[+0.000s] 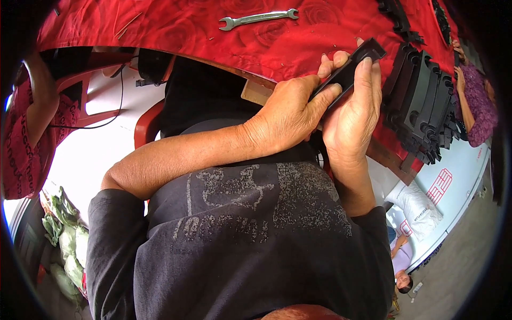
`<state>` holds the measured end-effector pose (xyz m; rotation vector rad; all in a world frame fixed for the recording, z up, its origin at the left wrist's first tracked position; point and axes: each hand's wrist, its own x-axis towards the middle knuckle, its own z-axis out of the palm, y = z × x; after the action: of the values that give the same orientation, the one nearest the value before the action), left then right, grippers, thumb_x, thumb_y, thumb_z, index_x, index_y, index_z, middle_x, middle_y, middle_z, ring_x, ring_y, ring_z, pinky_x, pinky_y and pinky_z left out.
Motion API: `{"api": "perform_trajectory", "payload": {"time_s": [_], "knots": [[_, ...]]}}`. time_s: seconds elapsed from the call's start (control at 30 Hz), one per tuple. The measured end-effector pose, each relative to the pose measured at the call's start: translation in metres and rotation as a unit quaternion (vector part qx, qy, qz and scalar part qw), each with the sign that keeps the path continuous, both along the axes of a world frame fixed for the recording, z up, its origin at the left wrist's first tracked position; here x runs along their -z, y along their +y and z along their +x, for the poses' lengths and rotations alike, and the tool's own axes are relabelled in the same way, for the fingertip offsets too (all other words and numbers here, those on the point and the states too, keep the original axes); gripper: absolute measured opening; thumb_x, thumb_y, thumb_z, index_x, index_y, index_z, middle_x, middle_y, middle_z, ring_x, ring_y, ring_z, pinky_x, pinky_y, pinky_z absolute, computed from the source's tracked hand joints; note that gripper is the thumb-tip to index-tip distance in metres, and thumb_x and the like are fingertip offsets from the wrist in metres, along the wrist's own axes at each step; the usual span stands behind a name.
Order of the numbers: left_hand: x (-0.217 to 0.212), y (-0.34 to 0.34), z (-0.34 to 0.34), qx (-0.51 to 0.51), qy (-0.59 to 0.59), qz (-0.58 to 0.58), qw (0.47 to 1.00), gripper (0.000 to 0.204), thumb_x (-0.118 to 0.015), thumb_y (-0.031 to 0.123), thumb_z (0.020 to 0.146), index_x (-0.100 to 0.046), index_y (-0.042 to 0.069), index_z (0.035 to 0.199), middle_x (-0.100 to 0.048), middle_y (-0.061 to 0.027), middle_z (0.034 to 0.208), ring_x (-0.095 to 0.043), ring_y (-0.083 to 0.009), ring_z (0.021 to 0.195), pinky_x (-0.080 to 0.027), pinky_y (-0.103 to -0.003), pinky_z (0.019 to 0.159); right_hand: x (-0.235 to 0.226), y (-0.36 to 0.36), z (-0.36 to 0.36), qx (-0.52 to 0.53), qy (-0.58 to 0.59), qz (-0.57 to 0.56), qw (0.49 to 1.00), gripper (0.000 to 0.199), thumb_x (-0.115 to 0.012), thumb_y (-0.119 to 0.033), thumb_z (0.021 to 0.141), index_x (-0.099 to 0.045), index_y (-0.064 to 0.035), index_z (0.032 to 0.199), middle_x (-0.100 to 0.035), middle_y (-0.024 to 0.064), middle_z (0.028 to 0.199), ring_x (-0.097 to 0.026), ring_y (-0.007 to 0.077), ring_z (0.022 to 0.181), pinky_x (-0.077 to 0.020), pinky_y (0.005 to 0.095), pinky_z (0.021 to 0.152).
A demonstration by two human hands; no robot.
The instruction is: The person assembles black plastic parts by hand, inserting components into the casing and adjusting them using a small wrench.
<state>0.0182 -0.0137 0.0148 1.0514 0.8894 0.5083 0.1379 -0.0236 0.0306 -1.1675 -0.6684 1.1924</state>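
Dark shirt [256,266] first, closest of all, its front marked with a worn grey print. Beyond it, the red-covered table [176,26] is spread across the top, and at its right side a cluster of black parts [424,101] is packed close together. Now the action: by the left hand [290,109], thumb pressed on, and the right hand [349,122], palm showing, a long black piece [346,74] is clamped at a tilt over the table's near edge. Farther off, a silver wrench [258,19] is laid flat.

Red chairs [147,127] stand near a red-covered table [170,26].
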Motion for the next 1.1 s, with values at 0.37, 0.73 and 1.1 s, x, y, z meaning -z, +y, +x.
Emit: {"api": "perform_trajectory", "payload": {"time_s": [0.37, 0.73, 1.1], "knots": [[-0.002, 0.002, 0.000, 0.027, 0.025, -0.017, 0.999, 0.051, -0.051, 0.032, 0.107, -0.053, -0.011, 0.135, -0.070, -0.0127, 0.081, -0.066, -0.0132, 0.064, -0.054, -0.028, 0.058, 0.001, 0.002, -0.009, 0.042, -0.019, -0.011, 0.999, 0.023, -0.044, -0.025, 0.108, -0.048, -0.0025, 0.111, -0.058, 0.0084, 0.094, -0.056, 0.0194, 0.081, -0.0481, 0.0402, 0.096], [0.014, -0.012, 0.008, -0.097, -0.013, 0.080, 0.992, 0.043, -0.055, 0.033, 0.102, -0.065, -0.008, 0.101, -0.068, -0.0267, 0.078, -0.072, -0.0355, 0.079, -0.054, -0.041, 0.070, -0.001, -0.001, -0.020, 0.054, -0.068, 0.000, 0.996, 0.025, -0.044, -0.025, 0.108, -0.049, -0.0009, 0.104, -0.057, 0.0081, 0.090, -0.054, 0.0161, 0.078, -0.0482, 0.0409, 0.102], [0.012, -0.012, 0.002, -0.075, -0.021, 0.079, 0.994, 0.042, -0.051, 0.030, 0.104, -0.062, -0.007, 0.121, -0.062, -0.0227, 0.114, -0.065, -0.0269, 0.104, -0.050, -0.037, 0.089, -0.004, -0.004, -0.026, 0.063, -0.096, 0.010, 0.993, 0.024, -0.044, -0.024, 0.107, -0.051, -0.0008, 0.105, -0.057, 0.0075, 0.090, -0.054, 0.0159, 0.078, -0.0482, 0.0386, 0.099]]}}
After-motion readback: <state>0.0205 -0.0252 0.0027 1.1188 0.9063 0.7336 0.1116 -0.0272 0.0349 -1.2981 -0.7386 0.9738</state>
